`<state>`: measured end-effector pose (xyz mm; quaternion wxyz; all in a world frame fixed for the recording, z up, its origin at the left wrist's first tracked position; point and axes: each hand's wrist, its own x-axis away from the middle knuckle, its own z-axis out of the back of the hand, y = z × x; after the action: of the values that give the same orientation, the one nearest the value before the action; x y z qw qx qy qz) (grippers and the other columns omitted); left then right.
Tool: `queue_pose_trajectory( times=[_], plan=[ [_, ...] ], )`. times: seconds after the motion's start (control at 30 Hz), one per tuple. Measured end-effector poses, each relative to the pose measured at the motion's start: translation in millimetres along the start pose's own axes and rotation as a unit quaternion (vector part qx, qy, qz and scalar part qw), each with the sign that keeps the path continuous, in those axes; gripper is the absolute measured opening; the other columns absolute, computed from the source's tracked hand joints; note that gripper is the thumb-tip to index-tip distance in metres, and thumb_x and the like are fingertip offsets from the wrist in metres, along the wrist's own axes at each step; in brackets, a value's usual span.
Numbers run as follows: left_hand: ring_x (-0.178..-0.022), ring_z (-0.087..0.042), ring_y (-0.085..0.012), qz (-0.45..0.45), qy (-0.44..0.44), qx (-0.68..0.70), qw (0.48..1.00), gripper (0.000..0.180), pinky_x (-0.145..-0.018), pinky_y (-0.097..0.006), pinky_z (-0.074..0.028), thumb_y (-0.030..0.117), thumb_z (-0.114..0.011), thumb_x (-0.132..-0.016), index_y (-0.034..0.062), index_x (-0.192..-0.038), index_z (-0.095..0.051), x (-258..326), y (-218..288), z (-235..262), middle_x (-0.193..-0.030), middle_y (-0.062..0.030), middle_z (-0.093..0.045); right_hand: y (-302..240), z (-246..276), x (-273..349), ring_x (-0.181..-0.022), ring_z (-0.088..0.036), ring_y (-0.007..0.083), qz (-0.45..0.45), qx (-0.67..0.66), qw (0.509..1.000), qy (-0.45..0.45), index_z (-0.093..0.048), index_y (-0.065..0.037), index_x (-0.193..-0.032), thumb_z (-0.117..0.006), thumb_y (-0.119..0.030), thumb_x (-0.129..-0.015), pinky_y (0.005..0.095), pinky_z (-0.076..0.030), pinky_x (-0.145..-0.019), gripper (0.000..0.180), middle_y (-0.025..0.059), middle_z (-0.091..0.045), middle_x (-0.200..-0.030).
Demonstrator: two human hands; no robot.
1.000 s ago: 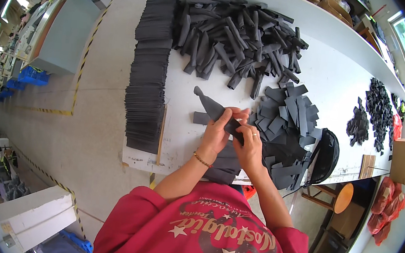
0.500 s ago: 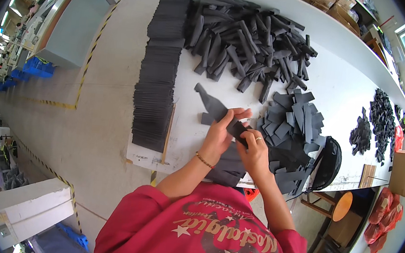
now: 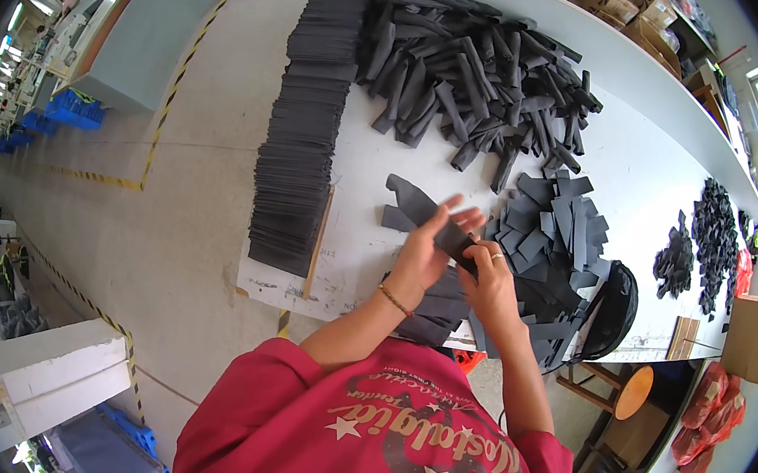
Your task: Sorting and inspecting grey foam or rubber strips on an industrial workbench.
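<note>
A dark grey fabric strip [image 3: 414,205] slants between my hands over the near part of the white table [image 3: 369,173]. My left hand [image 3: 421,261] has its thumb across the strip's middle, with the fingertips extended and slightly blurred. At the strip's lower end, my right hand [image 3: 492,290] pinches it with bent fingers. The upper left end hangs free. Under my wrists lies a stack of flat dark pieces [image 3: 431,311], partly hidden by my forearms. Another small dark piece [image 3: 395,219] rests on the table beside my left hand.
A long row of tightly stacked dark pieces [image 3: 302,136] lines the table's left side. Rolled dark pieces [image 3: 479,72] are heaped at the back. Flat pieces [image 3: 551,222] lie in a loose pile to the right, next to a black mesh-like bag [image 3: 613,312]. A wooden stool [image 3: 634,394] stands beyond.
The strip's free end has swung down and right, and now spreads flatter. My left hand has shifted slightly right, its fingers stretched further. My right hand still grips the lower end.
</note>
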<state>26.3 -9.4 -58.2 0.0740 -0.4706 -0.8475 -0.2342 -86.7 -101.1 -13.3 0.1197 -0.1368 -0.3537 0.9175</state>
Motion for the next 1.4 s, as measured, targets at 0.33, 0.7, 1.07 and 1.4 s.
queue_pose_trajectory(
  times=[0.33, 0.7, 1.07, 1.4],
  plan=[
    [-0.094, -0.066, -0.0282, -0.092, 0.038, -0.014, 0.995, 0.030, -0.089, -0.038, -0.051, 0.028, -0.052, -0.100, 0.0003, -0.109, -0.058, 5.8, -5.1, -27.9, -0.083, -0.0086, -0.065, 0.8, 9.3, -11.1, -0.082, -0.063, 0.0336, 0.075, -0.048, 0.995, 0.047, -0.059, 0.000, -0.089, -0.067, 0.004, -0.078, 0.0376, -0.051, -0.071, 0.015, 0.0154, -0.061, -0.094],
    [-0.100, -0.065, -0.0289, -0.107, 0.022, 0.026, 0.994, 0.031, -0.097, -0.039, -0.048, 0.029, -0.053, -0.099, 0.0001, -0.111, -0.057, 7.3, -11.7, -24.6, -0.082, -0.0086, -0.065, 2.5, 3.5, -15.4, -0.087, -0.063, 0.0349, 0.082, -0.057, 0.994, 0.042, -0.058, 0.001, -0.089, -0.067, 0.006, -0.076, 0.0382, -0.052, -0.073, 0.016, 0.0161, -0.061, -0.093],
    [-0.102, -0.065, -0.0277, -0.110, 0.013, 0.006, 0.994, 0.030, -0.092, -0.036, -0.049, 0.027, -0.054, -0.099, 0.0002, -0.111, -0.059, 10.9, -6.5, -26.8, -0.085, -0.0090, -0.067, 1.4, 2.8, -19.5, -0.080, -0.062, 0.0335, 0.099, -0.069, 0.992, 0.043, -0.058, 0.000, -0.088, -0.066, 0.006, -0.076, 0.0378, -0.050, -0.069, 0.016, 0.0140, -0.060, -0.089],
    [-0.103, -0.065, -0.0284, -0.116, 0.008, -0.001, 0.993, 0.031, -0.092, -0.035, -0.050, 0.026, -0.055, -0.098, -0.0008, -0.112, -0.059, 9.6, -3.8, -20.2, -0.086, -0.0099, -0.068, 1.5, -2.9, -24.0, -0.079, -0.062, 0.0333, 0.113, -0.064, 0.991, 0.043, -0.058, 0.000, -0.087, -0.066, 0.007, -0.075, 0.0372, -0.050, -0.068, 0.017, 0.0131, -0.059, -0.089]
  ],
)
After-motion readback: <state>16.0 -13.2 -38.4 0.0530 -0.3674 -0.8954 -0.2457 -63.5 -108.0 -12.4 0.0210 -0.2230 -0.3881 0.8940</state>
